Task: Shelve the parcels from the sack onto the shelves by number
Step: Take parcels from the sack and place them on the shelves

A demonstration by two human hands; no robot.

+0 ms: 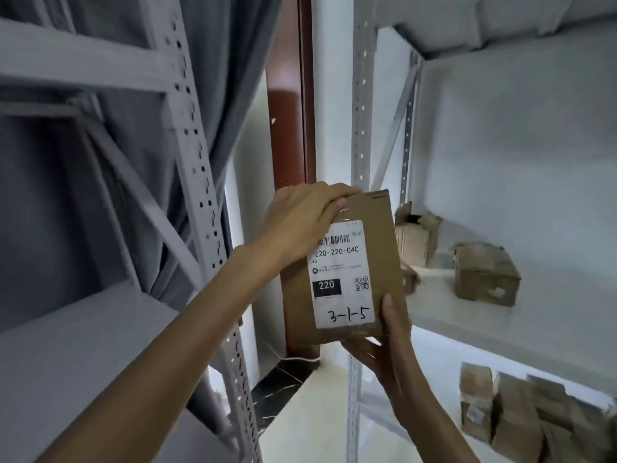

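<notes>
I hold a flat brown cardboard parcel upright in front of me, between two shelf units. Its white label reads 220-220-040, with a black block marked 220 and handwritten 3-1-5. My left hand grips its upper left corner, fingers curled over the top edge. Supporting the lower right corner from below is my right hand, thumb pressed on the front. The parcel hangs just left of the right-hand white shelf, level with its board. The sack is out of view.
On the right shelf lie a torn open carton and a small brown box. Several boxes stand on the board below. A white perforated rack with a bare board is at left, a grey curtain behind it.
</notes>
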